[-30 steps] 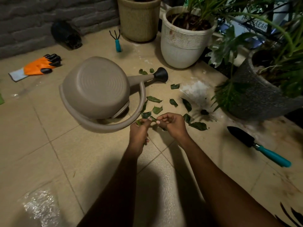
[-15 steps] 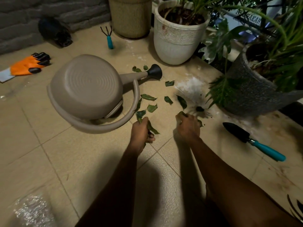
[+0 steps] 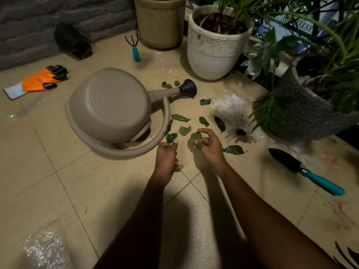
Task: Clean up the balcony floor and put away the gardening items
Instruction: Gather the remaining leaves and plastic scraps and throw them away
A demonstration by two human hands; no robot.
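Several green leaves (image 3: 180, 117) lie scattered on the tan tiled floor (image 3: 58, 181) beside a taupe watering can (image 3: 108, 107) tipped on its side. My left hand (image 3: 166, 162) grips a bunch of picked-up leaves just below the can's handle. My right hand (image 3: 209, 145) pinches one leaf (image 3: 195, 137) in its curled fingers, a little above the floor. One more leaf (image 3: 234, 149) lies just right of that hand. A black trowel with a teal handle (image 3: 305, 170) lies at the right, and a small hand rake (image 3: 134, 46) lies near the back.
An orange and black glove (image 3: 41, 79) lies at the left. A wicker pot (image 3: 160, 22), a white planter (image 3: 215, 45) and a dark grey planter (image 3: 307, 113) line the back and right. White powder and spilled soil (image 3: 240, 132) mark the floor. Clear plastic (image 3: 44, 249) lies bottom left.
My right hand has come back from the leaves at the right, now lifted with a leaf pinched in it, and is nearer my left hand. The left hand keeps its bunch.
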